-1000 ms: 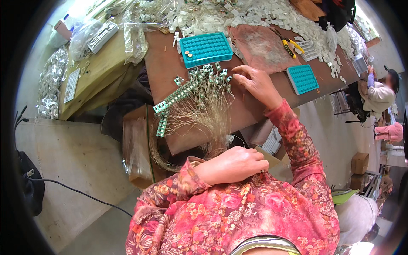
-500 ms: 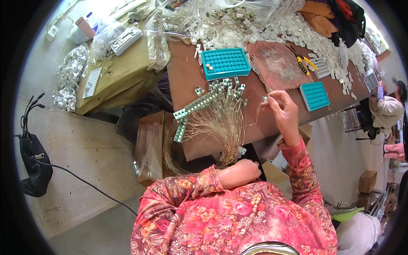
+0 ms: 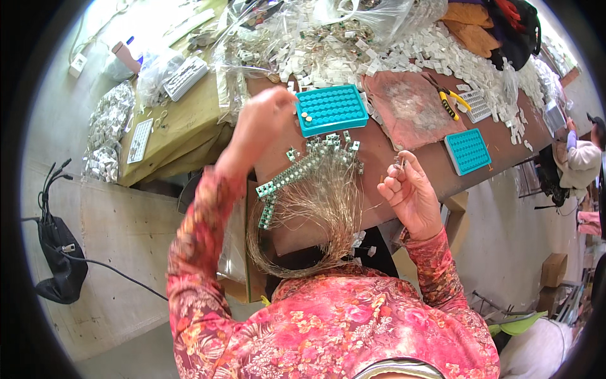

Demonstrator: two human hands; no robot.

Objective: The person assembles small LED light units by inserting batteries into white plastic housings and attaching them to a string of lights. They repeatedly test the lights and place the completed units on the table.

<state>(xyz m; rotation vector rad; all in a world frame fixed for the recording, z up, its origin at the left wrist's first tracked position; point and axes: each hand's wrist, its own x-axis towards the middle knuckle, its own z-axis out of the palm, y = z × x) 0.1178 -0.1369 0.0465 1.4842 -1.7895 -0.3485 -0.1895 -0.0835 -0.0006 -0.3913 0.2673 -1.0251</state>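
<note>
The right hand [image 3: 410, 196] is pinching a small metal part [image 3: 400, 164] between thumb and fingertips, holding it above the desk's near edge. The left hand [image 3: 265, 123] is hanging raised over the desk [image 3: 385, 151], fingers curled; its grip cannot be told. Between the hands, green connector strips [image 3: 297, 174] with trailing thin wires [image 3: 315, 215] are lying at the near edge. A teal tray [image 3: 331, 108] is sitting behind them, and a second teal tray [image 3: 468, 150] is lying toward the right edge.

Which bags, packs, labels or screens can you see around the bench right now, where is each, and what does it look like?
Clear crinkled plastic bags: far edge of the bench, heaped with small white parts.
Flat white rectangular pack: on the tan cardboard at far left, dark rows on its face.
White oblong card: left end of that cardboard, dotted with small marks.
No screens visible.
</note>
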